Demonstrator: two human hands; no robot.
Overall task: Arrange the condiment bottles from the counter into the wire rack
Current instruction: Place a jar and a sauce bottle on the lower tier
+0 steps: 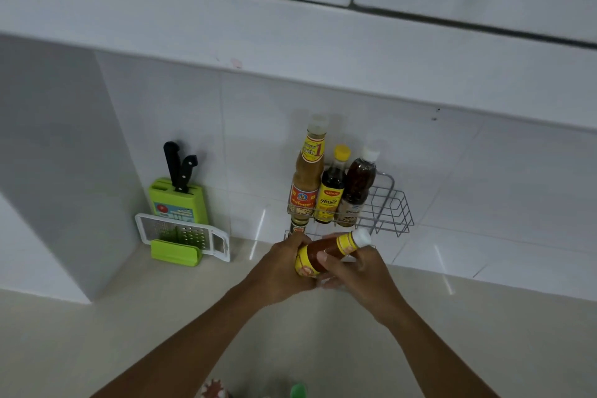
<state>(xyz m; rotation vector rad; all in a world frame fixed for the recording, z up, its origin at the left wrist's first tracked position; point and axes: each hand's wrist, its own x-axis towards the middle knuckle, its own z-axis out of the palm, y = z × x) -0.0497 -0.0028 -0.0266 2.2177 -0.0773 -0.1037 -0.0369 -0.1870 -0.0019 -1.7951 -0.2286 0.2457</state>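
Note:
A wire rack (392, 203) hangs on the tiled wall above the counter. Its upper tier holds a tall tan sauce bottle (307, 171), a dark bottle with a yellow cap (332, 187) and a dark bottle with a white cap (358, 184). A small jar (298, 227) stands on the lower tier. In front of the rack, my left hand (284, 268) and my right hand (358, 271) both grip a tilted red sauce bottle (326, 252) with a yellow label and white cap pointing right.
A green knife block (179, 200) with two black-handled knives and a white-and-green grater (184, 237) stand at the left by the wall. A white cabinet overhangs above. A green cap (298, 390) and a patterned object (214, 389) show at the bottom edge.

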